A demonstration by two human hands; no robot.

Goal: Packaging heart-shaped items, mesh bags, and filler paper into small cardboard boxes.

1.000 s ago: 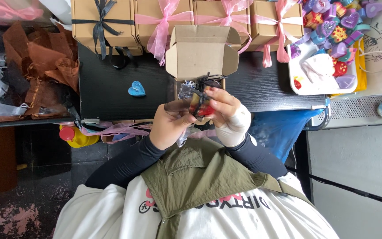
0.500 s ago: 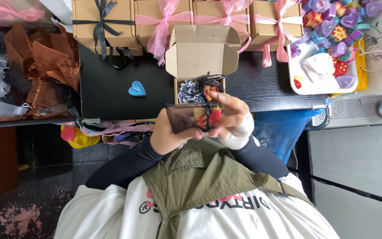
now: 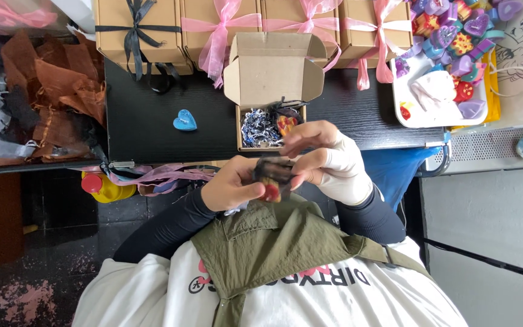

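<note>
Both hands pinching small dark wrapped packet (image 3: 272,177): left hand (image 3: 232,189) cradles underside, right hand (image 3: 328,160) fingertips pinch top. Looks light, crinkly, probably slippery; edges safest.

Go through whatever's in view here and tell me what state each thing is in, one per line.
Open cardboard box: lid flaps up, shredded paper and a small red-and-yellow piece inside.
Small dark-wrapped red item: held in both hands.
Left hand: bare, gripping the item.
Right hand: wrapped in white, fingers pinching the item's top.
Four tan gift boxes: shut, tied with ribbon.
Blue heart piece: lying loose on the black table.
</note>
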